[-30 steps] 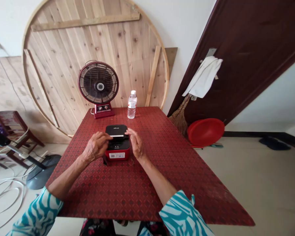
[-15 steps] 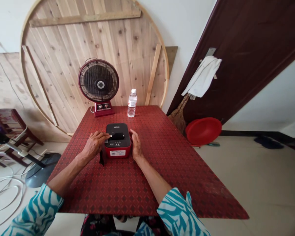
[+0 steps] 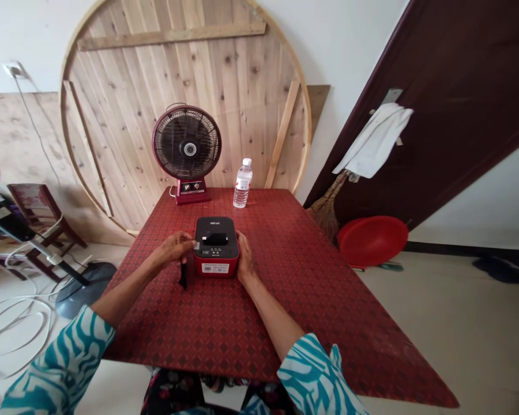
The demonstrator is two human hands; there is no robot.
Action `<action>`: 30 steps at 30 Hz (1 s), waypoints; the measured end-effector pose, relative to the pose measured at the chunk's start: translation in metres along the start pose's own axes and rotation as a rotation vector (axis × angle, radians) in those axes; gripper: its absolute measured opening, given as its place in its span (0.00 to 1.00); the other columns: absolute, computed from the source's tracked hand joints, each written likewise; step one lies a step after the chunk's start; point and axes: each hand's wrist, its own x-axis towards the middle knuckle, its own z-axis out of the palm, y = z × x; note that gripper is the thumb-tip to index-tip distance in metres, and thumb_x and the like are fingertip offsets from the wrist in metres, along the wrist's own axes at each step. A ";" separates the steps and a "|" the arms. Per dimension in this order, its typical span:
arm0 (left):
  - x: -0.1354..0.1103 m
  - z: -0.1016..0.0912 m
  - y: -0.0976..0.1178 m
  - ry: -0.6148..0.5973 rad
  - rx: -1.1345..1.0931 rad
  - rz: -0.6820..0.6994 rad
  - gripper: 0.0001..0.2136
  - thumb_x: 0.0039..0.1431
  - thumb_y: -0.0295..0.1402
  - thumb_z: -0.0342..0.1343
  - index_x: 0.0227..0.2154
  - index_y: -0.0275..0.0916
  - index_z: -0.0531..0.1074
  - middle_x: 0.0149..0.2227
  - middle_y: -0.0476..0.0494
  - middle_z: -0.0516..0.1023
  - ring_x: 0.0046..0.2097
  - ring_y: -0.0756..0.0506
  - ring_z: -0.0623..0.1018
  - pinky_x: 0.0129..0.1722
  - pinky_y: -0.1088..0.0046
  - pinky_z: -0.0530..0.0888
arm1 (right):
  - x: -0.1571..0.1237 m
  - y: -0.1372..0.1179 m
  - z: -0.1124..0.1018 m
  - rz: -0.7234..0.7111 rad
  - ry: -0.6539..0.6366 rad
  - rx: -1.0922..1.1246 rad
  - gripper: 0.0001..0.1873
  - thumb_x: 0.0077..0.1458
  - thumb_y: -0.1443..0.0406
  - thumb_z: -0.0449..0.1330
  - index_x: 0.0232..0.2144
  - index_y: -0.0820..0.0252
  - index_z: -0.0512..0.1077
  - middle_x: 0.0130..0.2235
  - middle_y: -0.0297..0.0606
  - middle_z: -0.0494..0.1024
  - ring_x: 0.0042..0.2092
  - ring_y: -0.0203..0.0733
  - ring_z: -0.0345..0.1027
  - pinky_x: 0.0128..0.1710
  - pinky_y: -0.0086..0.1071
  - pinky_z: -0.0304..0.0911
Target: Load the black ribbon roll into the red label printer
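Note:
On the table stands a small red box with a black top, a dark slot in its middle and a white label on its front. My left hand is at its left edge, thumb and fingers pinched together by a small pale patch at the corner. From under that hand hangs a short black strip, its upper end hidden by the fingers. My right hand is cupped against the box's right side, its palm on the wall and fingertips near the rear edge.
A red-framed fan and a clear water bottle stand at the back of the patterned red table. A red basin and a broom are right of it. Left, a floor fan base sits among white cable.
My left hand has drawn back slightly from the box's top to its left edge, fingers more bunched, the black strip shifting with it. My right hand has closed in against the side. The view has shifted.

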 end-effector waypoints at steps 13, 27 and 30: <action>0.003 -0.009 -0.001 -0.256 -0.101 -0.068 0.20 0.46 0.51 0.60 0.20 0.37 0.65 0.14 0.55 0.65 0.13 0.56 0.62 0.11 0.81 0.54 | 0.004 0.006 0.002 0.038 0.012 0.030 0.28 0.52 0.46 0.52 0.49 0.55 0.70 0.55 0.39 0.72 0.58 0.47 0.61 0.61 0.45 0.52; 0.022 -0.018 0.017 -0.003 0.086 0.218 0.12 0.51 0.42 0.58 0.28 0.38 0.67 0.21 0.53 0.73 0.16 0.55 0.65 0.17 0.79 0.62 | 0.005 0.012 0.000 0.031 0.004 0.021 0.29 0.52 0.45 0.54 0.49 0.55 0.70 0.54 0.40 0.73 0.57 0.47 0.63 0.60 0.44 0.53; 0.042 -0.006 0.032 0.075 0.378 0.434 0.08 0.55 0.34 0.54 0.35 0.38 0.73 0.30 0.47 0.80 0.30 0.49 0.77 0.32 0.75 0.72 | 0.005 0.014 0.000 0.019 -0.010 0.030 0.28 0.53 0.45 0.54 0.49 0.54 0.70 0.53 0.38 0.75 0.56 0.47 0.64 0.58 0.43 0.55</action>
